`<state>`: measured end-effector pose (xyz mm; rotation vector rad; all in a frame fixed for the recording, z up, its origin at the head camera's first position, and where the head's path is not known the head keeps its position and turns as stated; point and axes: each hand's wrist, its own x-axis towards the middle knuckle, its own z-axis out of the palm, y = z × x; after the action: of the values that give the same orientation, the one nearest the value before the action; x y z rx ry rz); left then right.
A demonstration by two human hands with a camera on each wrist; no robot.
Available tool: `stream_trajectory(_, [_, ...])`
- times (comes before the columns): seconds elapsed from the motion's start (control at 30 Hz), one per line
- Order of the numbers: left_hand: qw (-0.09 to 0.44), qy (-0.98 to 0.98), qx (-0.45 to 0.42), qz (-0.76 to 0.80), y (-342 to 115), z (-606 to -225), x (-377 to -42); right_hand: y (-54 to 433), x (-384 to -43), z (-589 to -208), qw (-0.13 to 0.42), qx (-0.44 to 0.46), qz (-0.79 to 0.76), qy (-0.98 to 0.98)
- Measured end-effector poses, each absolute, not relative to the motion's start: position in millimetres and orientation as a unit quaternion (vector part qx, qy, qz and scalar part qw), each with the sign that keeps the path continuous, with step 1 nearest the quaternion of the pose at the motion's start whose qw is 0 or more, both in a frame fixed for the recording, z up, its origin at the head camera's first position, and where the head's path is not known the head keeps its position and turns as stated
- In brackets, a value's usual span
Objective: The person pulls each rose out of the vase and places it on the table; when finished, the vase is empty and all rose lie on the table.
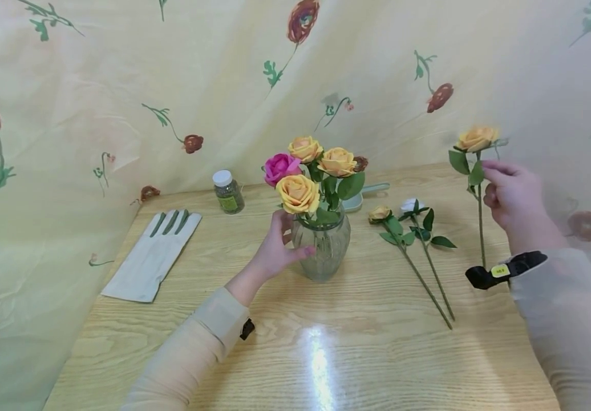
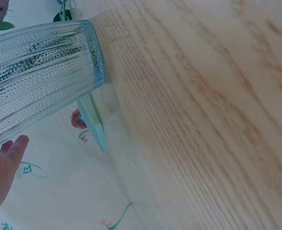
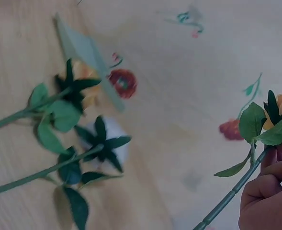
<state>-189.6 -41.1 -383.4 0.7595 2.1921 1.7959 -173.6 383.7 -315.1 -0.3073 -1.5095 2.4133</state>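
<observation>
As my R hand (image 1: 517, 197) pinches a yellow-orange rose (image 1: 477, 138), stem approx. vert., well R of the glass vase (image 1: 322, 260), I've L hand (image 1: 274, 245) spread wide at vase's L side, can't tell if touching. Loose yellow rose (image 1: 380, 214) & white rose (image 1: 411, 206) lie R of vase on wood-grain table (image 1: 275, 371); floral cloth (image 1: 218, 63) behind vase.

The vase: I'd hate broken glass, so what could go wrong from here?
The vase could tip if the left hand at its side bumps it. The rose might slip or swing, since the right hand pinches it high on the stem. If added, it may snag the four crowded blooms.
</observation>
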Motion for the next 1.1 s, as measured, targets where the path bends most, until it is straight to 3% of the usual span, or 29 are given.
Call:
stream_trajectory(0.37, [0.097, 0.723, 0.26, 0.633, -42, -382, -192, 394, -180, -364, 0.128, -0.196, 0.77, -0.594])
stream_trajectory(0.87, [0.092, 0.736, 0.267, 0.615, -41, -385, -193, 395, -178, -405, 0.11, -0.22, 0.678, -0.693])
stream_trajectory(1.1, [0.115, 0.734, 0.267, 0.614, -42, -385, -194, 389, -178, -420, 0.1, -0.236, 0.606, -0.753])
